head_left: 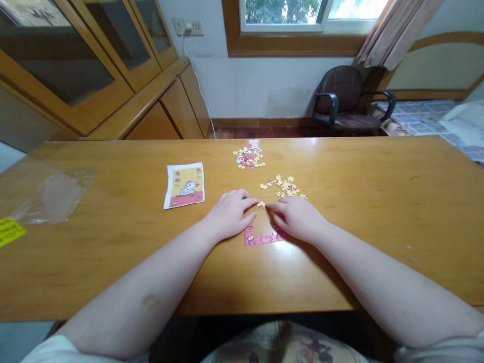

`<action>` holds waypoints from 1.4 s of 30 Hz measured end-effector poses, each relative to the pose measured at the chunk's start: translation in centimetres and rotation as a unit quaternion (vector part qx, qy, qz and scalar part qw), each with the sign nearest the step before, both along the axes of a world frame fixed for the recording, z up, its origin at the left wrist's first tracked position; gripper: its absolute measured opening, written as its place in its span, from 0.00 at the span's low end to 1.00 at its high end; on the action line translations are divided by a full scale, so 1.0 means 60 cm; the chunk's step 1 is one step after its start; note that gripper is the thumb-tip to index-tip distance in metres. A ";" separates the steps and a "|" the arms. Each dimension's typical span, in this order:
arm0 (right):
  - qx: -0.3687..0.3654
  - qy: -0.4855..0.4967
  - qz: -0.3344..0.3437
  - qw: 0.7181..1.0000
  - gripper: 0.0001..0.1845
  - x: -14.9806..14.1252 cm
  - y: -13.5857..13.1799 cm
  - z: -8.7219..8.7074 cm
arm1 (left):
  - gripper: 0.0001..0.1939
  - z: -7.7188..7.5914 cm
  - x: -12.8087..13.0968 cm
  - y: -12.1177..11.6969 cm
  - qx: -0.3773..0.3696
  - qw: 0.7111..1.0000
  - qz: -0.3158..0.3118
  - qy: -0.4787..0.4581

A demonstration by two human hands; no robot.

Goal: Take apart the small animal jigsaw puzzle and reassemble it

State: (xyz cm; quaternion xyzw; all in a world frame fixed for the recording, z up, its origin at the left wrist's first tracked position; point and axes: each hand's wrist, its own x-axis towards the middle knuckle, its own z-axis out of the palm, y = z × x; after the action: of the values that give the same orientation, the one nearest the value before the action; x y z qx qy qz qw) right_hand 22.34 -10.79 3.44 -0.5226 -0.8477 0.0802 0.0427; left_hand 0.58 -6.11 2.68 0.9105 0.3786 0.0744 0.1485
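A small yellow puzzle piece [261, 204] with a pinkish mark lies on the table between my two index fingertips. My left hand [232, 214] rests to its left, thumb and index finger apart, the index tip at the piece. From the other side my right hand [297, 217] reaches in, its index finger stretched toward the same piece and its other fingers bent under. Just below both hands sits a joined strip of pink puzzle pieces [264, 239], its right end partly covered by my right hand. Loose yellow puzzle pieces [289, 186] lie beyond my right hand.
A mixed heap of puzzle pieces [248, 157] lies near the table's far edge. Left of my hands is a printed picture sheet [185, 185] with a white animal on it. A clear plastic bag [56, 194] lies far left on the wooden table [124, 227]. Behind stands an armchair [342, 96].
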 end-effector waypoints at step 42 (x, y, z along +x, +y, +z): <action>-0.018 0.047 -0.133 0.990 0.11 0.150 0.060 0.009 | 0.24 -0.016 0.014 0.026 -0.021 0.998 -0.050 -0.036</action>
State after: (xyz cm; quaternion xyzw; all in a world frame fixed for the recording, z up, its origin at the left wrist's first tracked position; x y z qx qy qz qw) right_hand 31.32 -7.18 3.95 -0.6272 -0.7660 0.1139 0.0836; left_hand 1.42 -4.52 1.75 0.9217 0.3282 0.0920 0.1850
